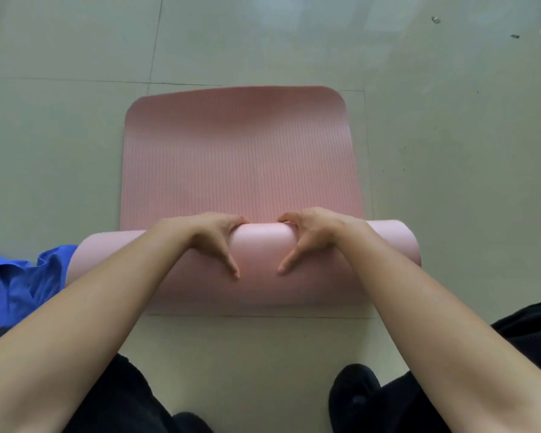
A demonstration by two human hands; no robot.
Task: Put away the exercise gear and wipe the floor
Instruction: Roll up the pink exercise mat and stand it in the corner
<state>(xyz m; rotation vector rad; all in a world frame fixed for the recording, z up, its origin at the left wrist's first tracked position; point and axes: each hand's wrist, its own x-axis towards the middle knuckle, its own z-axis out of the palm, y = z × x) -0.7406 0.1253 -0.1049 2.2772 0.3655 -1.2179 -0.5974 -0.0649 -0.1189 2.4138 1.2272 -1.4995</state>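
Note:
A pink exercise mat (238,151) lies on the pale tiled floor, its near part rolled into a thick pink roll (263,276) and its far part still flat. My left hand (216,239) grips the middle of the roll, fingers curled over its far side and thumb pointing toward me. My right hand (306,235) grips the roll the same way, just to the right. The two hands sit close together on top of the roll.
A crumpled blue cloth (16,285) lies on the floor at the roll's left end. My dark-clothed knees and black shoes (353,392) are at the bottom of the view. Pale floor tiles (450,151) surround the mat, with small specks at the far right.

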